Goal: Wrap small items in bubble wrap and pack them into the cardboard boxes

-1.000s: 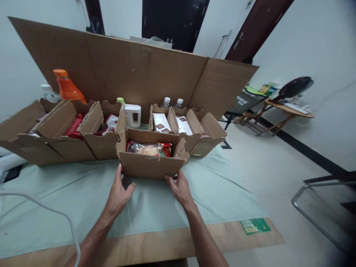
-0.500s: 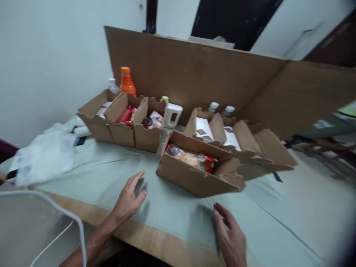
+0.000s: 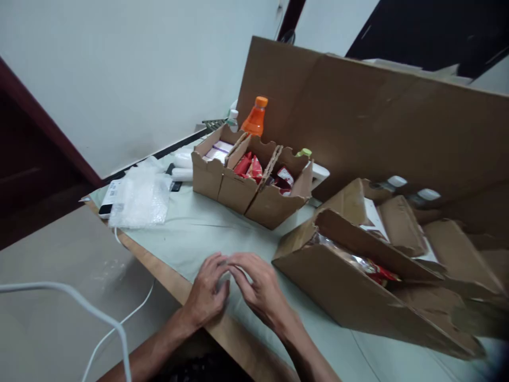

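Note:
Above the table's front edge, my left hand (image 3: pixel 209 294) and my right hand (image 3: pixel 256 286) meet at the fingertips. The fingers of both curve loosely with the thumbs held apart, and no object shows in either. To the right of them is a cardboard bin (image 3: pixel 318 284), nearest me, with a red and clear snack packet (image 3: pixel 368 265) inside. Beyond my hands, three joined cardboard bins (image 3: pixel 238 196) hold white boxes (image 3: pixel 219 151), red packets (image 3: pixel 249 165) and a red-and-white packet (image 3: pixel 284 180).
Bubble wrap (image 3: pixel 139 199) lies at the table's left corner. An orange bottle (image 3: pixel 255 118) stands behind the bins, before a tall cardboard panel (image 3: pixel 358 111). More cardboard bins (image 3: pixel 401 220) are at the right. A white cable (image 3: pixel 79 297) crosses the lower left.
The view has swung left, so the bins appear farther right. My hands, wide apart before, have come together at the fingertips.

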Demonstrator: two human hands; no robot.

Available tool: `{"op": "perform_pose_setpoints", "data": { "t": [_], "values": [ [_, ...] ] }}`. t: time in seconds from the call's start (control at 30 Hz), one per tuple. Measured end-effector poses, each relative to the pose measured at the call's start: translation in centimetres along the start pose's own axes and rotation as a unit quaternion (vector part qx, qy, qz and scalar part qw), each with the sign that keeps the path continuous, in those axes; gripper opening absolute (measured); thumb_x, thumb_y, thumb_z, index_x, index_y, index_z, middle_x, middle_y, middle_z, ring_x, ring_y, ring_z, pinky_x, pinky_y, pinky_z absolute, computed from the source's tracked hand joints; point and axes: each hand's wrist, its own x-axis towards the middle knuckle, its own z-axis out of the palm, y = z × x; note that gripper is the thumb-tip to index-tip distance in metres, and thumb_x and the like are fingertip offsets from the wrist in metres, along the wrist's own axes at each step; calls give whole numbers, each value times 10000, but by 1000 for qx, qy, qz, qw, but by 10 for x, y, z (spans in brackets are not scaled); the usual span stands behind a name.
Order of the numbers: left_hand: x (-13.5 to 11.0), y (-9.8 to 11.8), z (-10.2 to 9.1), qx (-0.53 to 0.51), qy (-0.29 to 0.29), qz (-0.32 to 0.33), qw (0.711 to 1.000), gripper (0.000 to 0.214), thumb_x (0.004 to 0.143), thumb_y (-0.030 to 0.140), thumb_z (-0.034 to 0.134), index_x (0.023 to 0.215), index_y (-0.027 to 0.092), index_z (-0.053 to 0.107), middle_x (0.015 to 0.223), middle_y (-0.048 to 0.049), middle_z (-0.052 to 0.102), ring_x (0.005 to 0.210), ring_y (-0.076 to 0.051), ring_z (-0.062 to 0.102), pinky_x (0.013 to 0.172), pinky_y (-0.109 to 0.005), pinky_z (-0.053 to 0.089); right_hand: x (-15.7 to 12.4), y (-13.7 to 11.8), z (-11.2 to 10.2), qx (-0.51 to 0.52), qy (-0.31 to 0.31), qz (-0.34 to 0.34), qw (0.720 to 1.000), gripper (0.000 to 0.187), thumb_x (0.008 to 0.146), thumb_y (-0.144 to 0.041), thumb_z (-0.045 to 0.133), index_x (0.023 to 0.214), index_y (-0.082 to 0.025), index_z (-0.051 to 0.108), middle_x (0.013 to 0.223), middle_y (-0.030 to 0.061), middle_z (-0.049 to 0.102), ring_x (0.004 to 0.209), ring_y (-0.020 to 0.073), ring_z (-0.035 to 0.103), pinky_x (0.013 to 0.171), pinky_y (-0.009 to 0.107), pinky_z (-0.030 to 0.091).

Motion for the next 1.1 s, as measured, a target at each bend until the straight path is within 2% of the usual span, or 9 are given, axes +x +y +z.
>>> {"op": "perform_pose_setpoints", "data": {
  "t": [0.13,0.3,0.43,0.6,0.73,0.83,0.93,1.03,1.1],
  "values": [
    [-2,1,5,-13,-1,-41,999,377,805,127,538,1143,189,694,1085,-131,745,1067,-318,693,935,-518,577,90,-7,59,-35,-162,-75,983,189,996,-166,554,1075,-215,718,1095,52,772,1026,187,685,933,305,508],
    [2,5,1,-8,23,-7,1000,438,798,67,509,1186,191,668,1205,-139,703,1184,-318,629,1023,-521,524,171,3,113,-144,-263,-129,945,373,963,-56,510,1270,-209,654,1300,77,690,1129,227,603,926,338,483],
    [7,8,-4,-34,24,20,999,403,776,13,507,1106,188,658,1177,-131,684,1172,-301,600,988,-491,536,204,20,137,-212,-269,-175,923,455,976,-77,489,1376,-266,594,1460,99,557,1200,253,541,937,378,480],
    [9,6,-3,-52,13,6,999,327,763,13,516,990,203,656,1038,-117,678,1032,-292,605,882,-464,551,214,25,157,-177,-271,-176,930,230,1015,-183,510,1062,-200,735,1484,94,551,1264,253,518,1010,381,457],
    [4,5,-2,-83,29,-12,996,274,786,39,529,947,204,678,1056,-121,683,1055,-294,614,915,-472,531,206,24,141,-75,-154,-92,981,234,1008,-146,507,1090,-193,721,1455,100,592,1296,219,539,1074,362,443],
    [4,3,-6,-174,45,-98,979,348,814,80,570,1109,214,695,1231,-127,681,1202,-300,611,1061,-484,468,184,27,108,62,-36,-73,995,226,971,-118,528,1005,-209,731,1383,100,647,1263,205,594,1080,373,457],
    [13,-2,-17,-371,78,-221,898,565,827,193,650,1382,227,548,1330,-136,653,1261,-299,609,1107,-491,437,150,33,72,141,49,-49,988,232,936,-110,534,974,-224,733,1341,98,669,1227,201,633,1052,372,486],
    [26,-2,-32,-514,104,-288,802,705,763,290,755,1416,225,497,1299,-137,665,1223,-298,633,1070,-491,463,112,41,44,162,98,0,982,219,908,-127,555,947,-233,742,1292,88,691,1216,200,647,1053,368,487],
    [25,5,-42,-531,83,-307,785,647,719,316,812,1320,209,597,1276,-138,682,1219,-307,630,1051,-480,472,87,44,30,179,122,40,975,194,888,-146,582,919,-241,749,1255,77,708,1193,203,656,1030,367,500]
  ]
}}
